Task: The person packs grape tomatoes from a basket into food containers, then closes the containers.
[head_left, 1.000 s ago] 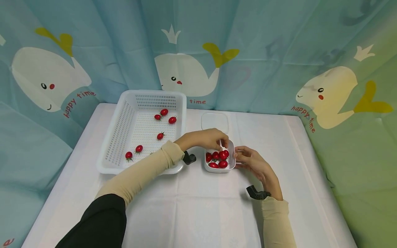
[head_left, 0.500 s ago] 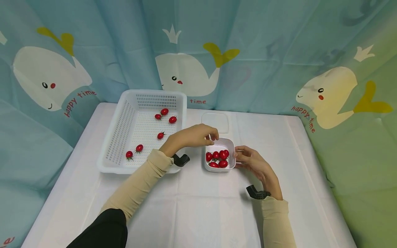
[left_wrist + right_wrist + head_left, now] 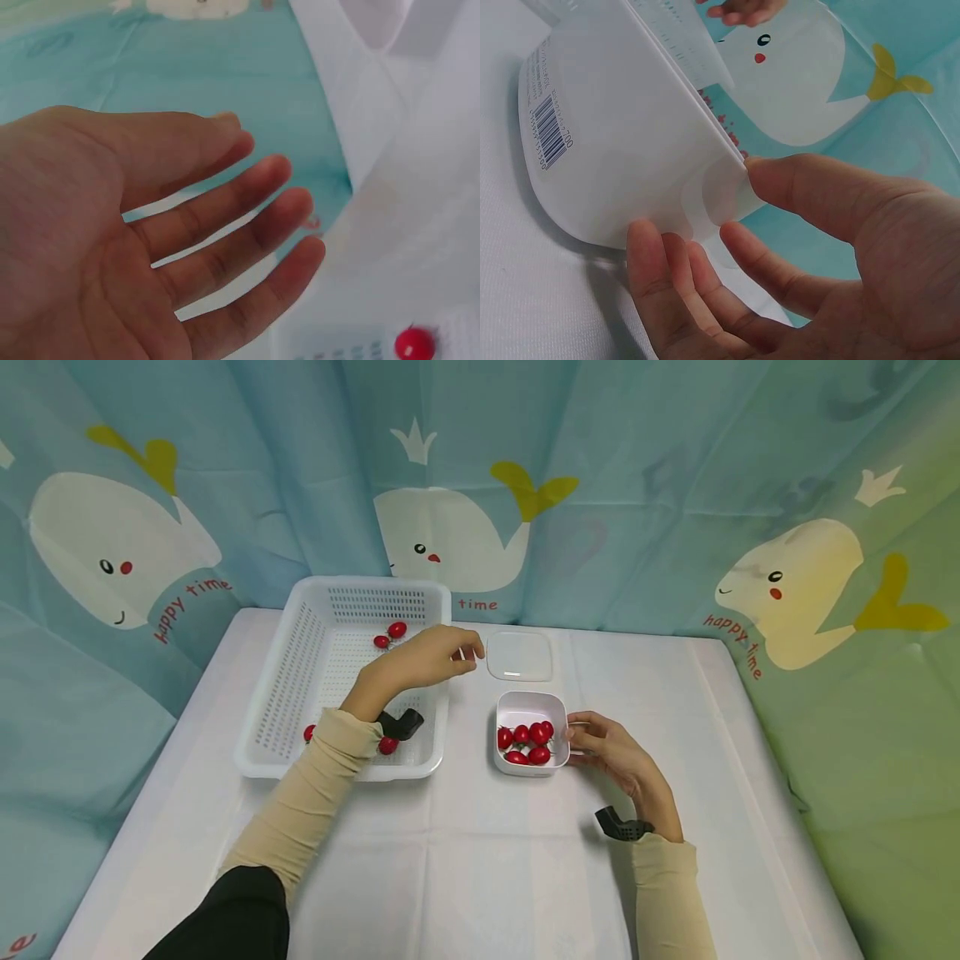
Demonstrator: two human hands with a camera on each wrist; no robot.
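Cherry tomatoes point(image 3: 538, 732) cluster in small white container point(image 3: 532, 771) on worktop point(image 3: 495, 877); more lie in white slotted basket point(image 3: 341, 771), left. Left hand point(image 3: 423, 657), earlier over the container, now above the basket's right rim: nothing held, fingers loosely bent, slightly spread. Right hand point(image 3: 611, 752) unmoved, holding the container's right side, thumb at the rim. Barcode point(image 3: 547, 133) on the wall: "700" legible, finer print too small. Whale-print curtain point(image 3: 637, 460): "happy time", red.

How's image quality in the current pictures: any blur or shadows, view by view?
Head view: generally clear, a soft shadow beside the right sleeve; left wrist view: hazy, with the tomato soft-edged; right wrist view: barcode fairly crisp, a soft shadow on the cloth below the white box.
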